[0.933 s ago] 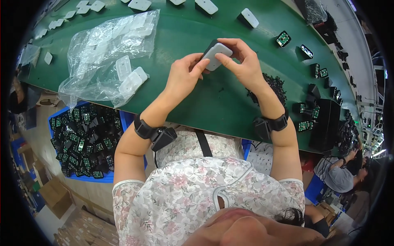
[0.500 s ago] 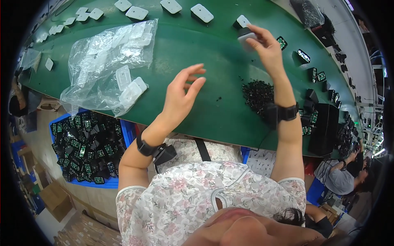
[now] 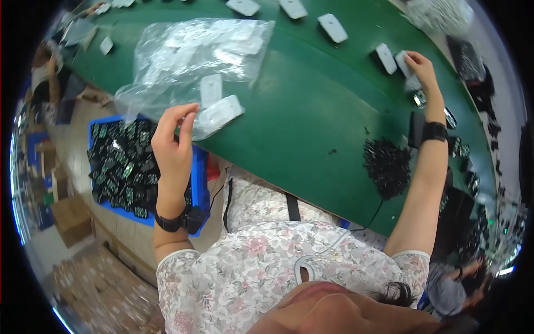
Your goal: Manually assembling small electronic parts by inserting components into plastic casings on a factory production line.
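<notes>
My right hand reaches to the far right of the green table, its fingertips pinched on a white-topped case. Right beside that stands another white-topped case with dark sides. My left hand hovers over the table's near edge, thumb and forefinger a little apart, with nothing seen between them. Close to its fingertips lie white plastic covers at the mouth of a clear plastic bag, which holds more such covers.
Several white-topped cases line the far side of the green table. A heap of small black parts lies near right. Open black cases run along the right edge. Below left, a blue bin holds many circuit-board pieces.
The view has shifted. My right hand has brought the case over beside the last white-topped one. My left hand has moved left, from mid-table to the white covers at the bag.
</notes>
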Action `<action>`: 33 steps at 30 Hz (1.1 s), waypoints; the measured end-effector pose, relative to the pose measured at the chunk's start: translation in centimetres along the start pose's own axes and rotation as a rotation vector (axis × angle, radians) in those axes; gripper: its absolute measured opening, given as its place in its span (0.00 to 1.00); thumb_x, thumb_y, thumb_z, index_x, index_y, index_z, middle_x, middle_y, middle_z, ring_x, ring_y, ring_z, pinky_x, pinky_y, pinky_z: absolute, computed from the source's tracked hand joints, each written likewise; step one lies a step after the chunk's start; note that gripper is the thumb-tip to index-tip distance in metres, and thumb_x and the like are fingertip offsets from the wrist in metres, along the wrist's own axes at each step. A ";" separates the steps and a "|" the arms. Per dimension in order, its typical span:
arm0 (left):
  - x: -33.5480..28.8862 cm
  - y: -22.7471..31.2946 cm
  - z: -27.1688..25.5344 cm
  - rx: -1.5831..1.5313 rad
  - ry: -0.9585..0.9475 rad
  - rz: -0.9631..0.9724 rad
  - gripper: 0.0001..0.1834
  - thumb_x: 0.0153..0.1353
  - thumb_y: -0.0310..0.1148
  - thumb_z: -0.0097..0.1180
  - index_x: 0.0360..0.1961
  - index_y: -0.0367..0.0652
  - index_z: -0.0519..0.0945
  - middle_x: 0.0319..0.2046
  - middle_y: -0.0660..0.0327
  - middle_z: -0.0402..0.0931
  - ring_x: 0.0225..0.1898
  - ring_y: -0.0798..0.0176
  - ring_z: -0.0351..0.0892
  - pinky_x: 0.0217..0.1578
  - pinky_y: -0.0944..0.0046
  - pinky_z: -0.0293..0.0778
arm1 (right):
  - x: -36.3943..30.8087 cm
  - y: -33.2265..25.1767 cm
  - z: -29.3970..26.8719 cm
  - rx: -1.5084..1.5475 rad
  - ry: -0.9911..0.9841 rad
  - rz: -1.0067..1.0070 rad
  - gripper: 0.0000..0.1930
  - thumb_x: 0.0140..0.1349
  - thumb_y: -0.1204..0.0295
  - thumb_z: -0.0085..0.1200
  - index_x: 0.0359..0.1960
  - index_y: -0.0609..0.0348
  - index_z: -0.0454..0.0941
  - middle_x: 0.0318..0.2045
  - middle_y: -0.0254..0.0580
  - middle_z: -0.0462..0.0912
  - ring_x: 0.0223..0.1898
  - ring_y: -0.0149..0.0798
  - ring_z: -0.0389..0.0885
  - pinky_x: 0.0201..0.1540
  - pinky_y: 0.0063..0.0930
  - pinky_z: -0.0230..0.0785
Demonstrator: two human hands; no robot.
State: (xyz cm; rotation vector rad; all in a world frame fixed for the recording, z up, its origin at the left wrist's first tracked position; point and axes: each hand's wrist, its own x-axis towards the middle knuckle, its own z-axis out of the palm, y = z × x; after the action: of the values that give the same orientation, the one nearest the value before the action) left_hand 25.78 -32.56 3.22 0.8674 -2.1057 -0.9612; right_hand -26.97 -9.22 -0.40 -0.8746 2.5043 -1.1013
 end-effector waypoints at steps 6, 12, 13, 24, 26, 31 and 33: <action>1.6 -3.0 -0.9 0.334 -0.047 0.120 0.08 0.57 0.21 0.53 0.38 0.37 0.79 0.37 0.54 0.78 0.40 0.51 0.77 0.42 0.60 0.72 | 2.5 1.3 0.9 0.009 -0.068 0.085 0.17 0.61 0.61 0.57 0.45 0.60 0.81 0.38 0.35 0.82 0.41 0.29 0.76 0.45 0.23 0.67; 5.4 -5.1 2.9 0.516 -0.145 0.346 0.12 0.54 0.27 0.58 0.41 0.38 0.77 0.39 0.52 0.76 0.43 0.47 0.74 0.44 0.55 0.71 | 0.8 0.9 -1.3 -0.094 0.207 -0.025 0.18 0.63 0.60 0.55 0.47 0.61 0.79 0.36 0.33 0.82 0.38 0.26 0.75 0.42 0.21 0.66; 5.7 -5.0 2.9 0.615 -0.201 0.304 0.15 0.53 0.28 0.60 0.43 0.38 0.76 0.40 0.51 0.75 0.44 0.46 0.73 0.45 0.54 0.71 | 0.5 0.7 -1.3 -0.145 0.281 -0.134 0.18 0.63 0.60 0.55 0.47 0.61 0.79 0.36 0.35 0.82 0.39 0.27 0.76 0.44 0.21 0.67; 8.8 -6.9 3.6 0.630 -0.487 0.066 0.19 0.49 0.30 0.66 0.42 0.40 0.74 0.33 0.53 0.73 0.35 0.54 0.72 0.34 0.58 0.68 | -12.6 -2.4 1.6 -0.320 -0.010 -0.210 0.08 0.56 0.74 0.57 0.37 0.61 0.80 0.30 0.38 0.80 0.33 0.34 0.76 0.39 0.26 0.69; 8.1 -6.1 3.4 0.639 -0.442 0.103 0.17 0.50 0.31 0.65 0.39 0.39 0.73 0.33 0.52 0.74 0.34 0.51 0.73 0.34 0.57 0.69 | -13.7 -1.7 3.0 -0.309 -0.051 -0.172 0.08 0.56 0.75 0.57 0.38 0.61 0.79 0.30 0.39 0.79 0.33 0.35 0.77 0.39 0.27 0.70; 6.3 -0.3 3.1 0.686 -0.303 0.157 0.13 0.55 0.31 0.61 0.35 0.37 0.71 0.26 0.52 0.75 0.27 0.47 0.74 0.30 0.56 0.70 | -14.8 -1.0 6.0 -0.317 -0.118 -0.305 0.08 0.54 0.76 0.59 0.36 0.60 0.75 0.30 0.39 0.73 0.34 0.37 0.75 0.40 0.30 0.69; 5.3 2.0 3.9 0.532 -0.205 0.203 0.10 0.59 0.31 0.58 0.36 0.38 0.71 0.24 0.54 0.75 0.22 0.54 0.74 0.26 0.60 0.70 | -14.5 -0.6 6.7 -0.293 -0.115 -0.292 0.07 0.55 0.76 0.58 0.35 0.60 0.75 0.31 0.38 0.72 0.34 0.38 0.74 0.40 0.29 0.69</action>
State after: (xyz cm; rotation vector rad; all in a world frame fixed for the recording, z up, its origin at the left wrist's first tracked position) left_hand 19.21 -34.18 4.28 0.8043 -2.6263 -0.3959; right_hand -12.29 -4.30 -4.44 -1.3778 2.5346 -0.7402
